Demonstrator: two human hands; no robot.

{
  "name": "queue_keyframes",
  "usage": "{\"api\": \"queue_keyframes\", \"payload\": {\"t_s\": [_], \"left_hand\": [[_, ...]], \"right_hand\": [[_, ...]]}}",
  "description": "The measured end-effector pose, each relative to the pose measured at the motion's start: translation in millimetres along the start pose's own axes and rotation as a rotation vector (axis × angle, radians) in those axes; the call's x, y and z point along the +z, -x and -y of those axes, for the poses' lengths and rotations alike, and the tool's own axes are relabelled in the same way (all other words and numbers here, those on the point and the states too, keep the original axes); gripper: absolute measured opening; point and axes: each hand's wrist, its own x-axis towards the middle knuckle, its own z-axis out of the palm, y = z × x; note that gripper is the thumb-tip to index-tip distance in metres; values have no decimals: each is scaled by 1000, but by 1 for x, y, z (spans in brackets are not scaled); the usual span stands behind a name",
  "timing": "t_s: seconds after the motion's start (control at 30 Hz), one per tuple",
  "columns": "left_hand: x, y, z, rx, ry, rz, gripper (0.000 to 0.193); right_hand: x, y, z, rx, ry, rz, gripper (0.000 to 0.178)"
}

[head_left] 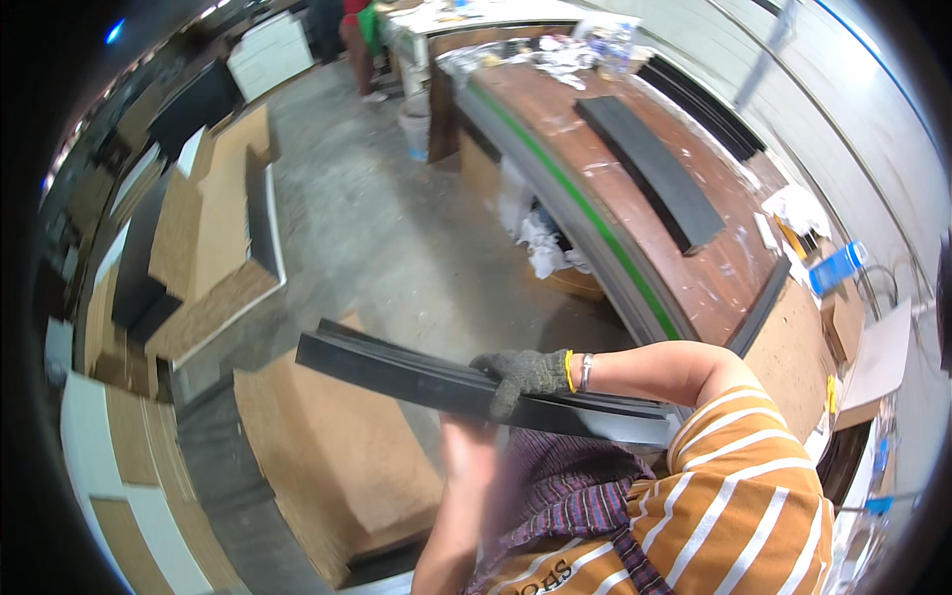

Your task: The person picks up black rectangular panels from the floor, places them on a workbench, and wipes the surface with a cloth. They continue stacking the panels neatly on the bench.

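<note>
A bundle of long, narrow black boards (397, 379) lies across the space in front of my body. My right hand (526, 379), in a dark grey knitted glove, is closed over the top of the bundle near its middle. From below, my left hand (468, 441) grips the same boards. It looks bare and a little blurred, and its fingers are hidden behind the boards. The bundle's far-left end shows several layers stacked together, and its right end reaches close to my striped sleeve.
To the right stands a brown worktable (654, 268) with a green-striped edge, bearing a stack of black boards (650, 174). A blue bottle (838, 268) lies by the wall. Brown sheets (327, 446) are on the floor below. Stacked panels (218, 238) stand left. Another person (359, 50) stands far back.
</note>
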Motion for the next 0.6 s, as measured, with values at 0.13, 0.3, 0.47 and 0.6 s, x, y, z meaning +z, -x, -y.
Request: {"api": "queue_keyframes", "payload": {"t_s": [0.13, 0.3, 0.47, 0.6], "left_hand": [[107, -77, 36, -141, 4, 116, 49], [213, -199, 94, -288, -97, 74, 44], [272, -300, 145, -323, -153, 136, 48], [304, -335, 173, -401, -151, 357, 79]], "right_hand": [[-110, 38, -9, 51, 203, -273, 97], [-237, 73, -22, 213, 264, -538, 97], [-330, 75, -41, 360, 263, -799, 85], [-380, 60, -70, 396, 336, -1024, 87]]}}
